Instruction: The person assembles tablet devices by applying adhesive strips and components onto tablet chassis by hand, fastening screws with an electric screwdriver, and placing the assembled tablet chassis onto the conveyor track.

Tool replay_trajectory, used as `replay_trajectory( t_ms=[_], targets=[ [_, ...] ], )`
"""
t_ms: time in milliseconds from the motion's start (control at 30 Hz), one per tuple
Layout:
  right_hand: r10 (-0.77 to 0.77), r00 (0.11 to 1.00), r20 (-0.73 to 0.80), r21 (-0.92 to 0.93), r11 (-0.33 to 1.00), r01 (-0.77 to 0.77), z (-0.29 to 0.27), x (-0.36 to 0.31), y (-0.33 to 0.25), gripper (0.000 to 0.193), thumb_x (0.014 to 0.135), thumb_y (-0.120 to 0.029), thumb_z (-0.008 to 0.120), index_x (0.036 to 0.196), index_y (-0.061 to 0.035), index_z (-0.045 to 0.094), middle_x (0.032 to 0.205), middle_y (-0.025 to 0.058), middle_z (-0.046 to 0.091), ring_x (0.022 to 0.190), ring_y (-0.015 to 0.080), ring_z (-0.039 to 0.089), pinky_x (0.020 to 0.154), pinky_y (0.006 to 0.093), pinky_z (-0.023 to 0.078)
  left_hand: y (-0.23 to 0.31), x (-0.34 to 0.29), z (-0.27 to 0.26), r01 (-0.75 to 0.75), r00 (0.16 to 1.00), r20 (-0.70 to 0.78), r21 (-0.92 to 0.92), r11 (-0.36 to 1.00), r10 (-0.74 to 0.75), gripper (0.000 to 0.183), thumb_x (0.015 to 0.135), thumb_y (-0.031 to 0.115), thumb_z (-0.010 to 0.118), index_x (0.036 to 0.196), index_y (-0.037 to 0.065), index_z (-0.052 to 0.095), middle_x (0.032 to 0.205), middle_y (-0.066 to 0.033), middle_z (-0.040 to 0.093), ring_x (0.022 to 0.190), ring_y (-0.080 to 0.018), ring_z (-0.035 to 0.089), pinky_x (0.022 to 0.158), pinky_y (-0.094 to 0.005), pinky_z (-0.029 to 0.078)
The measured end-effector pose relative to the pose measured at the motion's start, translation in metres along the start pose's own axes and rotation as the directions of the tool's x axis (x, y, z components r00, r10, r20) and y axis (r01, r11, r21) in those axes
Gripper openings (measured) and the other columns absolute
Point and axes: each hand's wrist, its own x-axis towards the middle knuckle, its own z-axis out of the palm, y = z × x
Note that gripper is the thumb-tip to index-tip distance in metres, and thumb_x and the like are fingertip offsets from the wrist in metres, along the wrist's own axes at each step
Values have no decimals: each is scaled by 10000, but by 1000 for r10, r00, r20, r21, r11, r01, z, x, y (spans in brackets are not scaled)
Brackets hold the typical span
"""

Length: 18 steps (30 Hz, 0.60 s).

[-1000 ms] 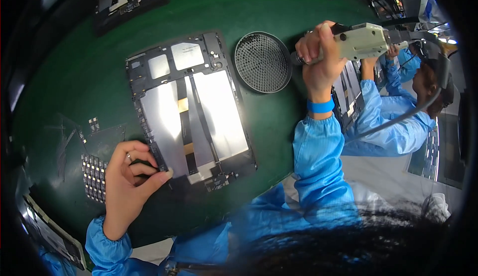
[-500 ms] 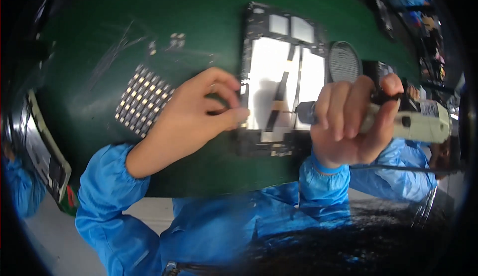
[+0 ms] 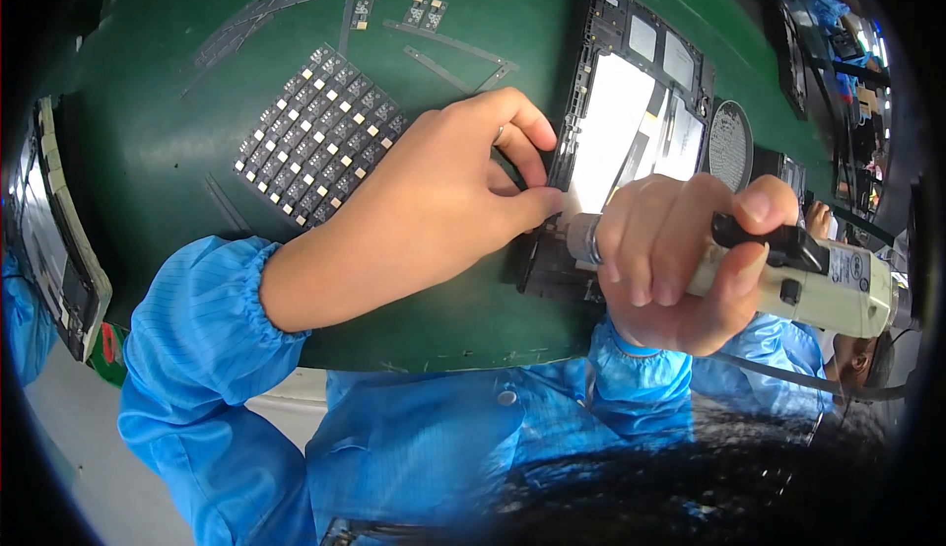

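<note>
A tablet-like device (image 3: 613, 102) lies uncovered on the green bench, with bright silvery battery-like panels and black ribbon strips showing inside its dark frame. My left hand (image 3: 448, 176) is at its left edge, thumb and curled fingers drawn together in a pinch; whatever is between them is too small to make out. In my right hand (image 3: 680, 250) is a pale electric screwdriver (image 3: 843, 290), my fingers wrapped around it and my thumb by its black lever. Its metal nose points left, close to my left thumb, over the device's lower part. The bit's tip is hidden.
Left of my left hand lies a panel of small black circuit boards (image 3: 315, 137). Several thin dark strips (image 3: 266, 24) and a few loose boards (image 3: 426, 12) are farther back. A round grey mesh dish (image 3: 729, 147) stands right of the device. Another device (image 3: 64, 240) is at far left.
The screwdriver's nose has come leftward over the device, up to my left thumb. My left hand stays at the device's left edge. The whole view has shifted and sharpened.
</note>
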Motion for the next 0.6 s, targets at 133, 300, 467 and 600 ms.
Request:
replay_trajectory(
  t_ms=[133, 300, 467, 600],
  targets=[
    [31, 999, -14, -56, 998, -32, -1, -2, -2, 256, 1071, -314, 447, 1275, -159, 450, 637, -2, 479, 473, 114, 438, 487, 287, 392, -1, 1, 1, -2, 1000, -9, 24, 1000, 2, 339, 859, 8, 714, 1146, -21, 536, 973, -86, 618, 808, -124, 650, 664, -240, 507],
    [31, 999, -12, -60, 998, -32, 0, -3, -1, 242, 1072, -310, 446, 1257, -153, 451, 626, -2, 474, 466, 116, 433, 482, 289, 390, -2, -1, 2, -6, 1000, -16, 34, 999, 6, 338, 857, 6, 711, 1146, -19, 538, 973, -86, 617, 820, -125, 647, 674, -241, 508],
    [8, 998, -64, -129, 991, -16, 0, -6, 0, 234, 1069, -311, 455, 1221, -133, 452, 612, -1, 471, 445, 118, 419, 466, 291, 381, 1, -2, 2, 23, 1000, -7, 43, 999, -23, 337, 859, 9, 708, 1149, -18, 540, 974, -81, 615, 803, -114, 630, 660, -237, 496],
    [22, 998, -65, -80, 996, -27, 1, -1, 3, 217, 1059, -309, 485, 1169, -126, 451, 593, -3, 462, 437, 114, 415, 470, 289, 383, -1, 2, 1, 12, 1000, 1, 39, 999, -12, 337, 859, 5, 708, 1151, -17, 541, 973, -75, 615, 802, -109, 623, 657, -235, 490]
  ],
)
